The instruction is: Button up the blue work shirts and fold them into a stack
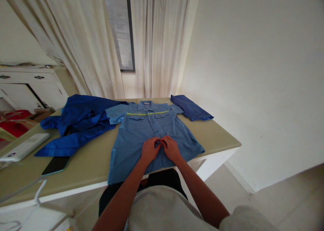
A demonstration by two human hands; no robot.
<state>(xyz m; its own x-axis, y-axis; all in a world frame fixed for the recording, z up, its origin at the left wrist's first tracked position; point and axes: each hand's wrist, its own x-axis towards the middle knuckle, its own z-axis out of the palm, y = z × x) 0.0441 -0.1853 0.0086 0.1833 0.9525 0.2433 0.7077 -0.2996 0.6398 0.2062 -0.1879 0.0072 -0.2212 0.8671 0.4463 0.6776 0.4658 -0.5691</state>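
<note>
A blue short-sleeved work shirt (136, 139) lies spread flat, front up, its collar pointing away from me and its lower hem at the near table edge. A yellow stripe crosses its chest above two pockets. My left hand (151, 149) and my right hand (170, 147) meet at the button placket, about halfway down the shirt. Both pinch the placket cloth between curled fingers. Whether a button sits between the fingertips is hidden.
The table (93, 167) carries a crumpled darker blue garment (83, 116) at left, a folded navy garment (191, 107) at the back right, a phone (56, 165) and a white device (26, 146). A white wall (253, 72) rises at right; curtains (162, 38) hang behind.
</note>
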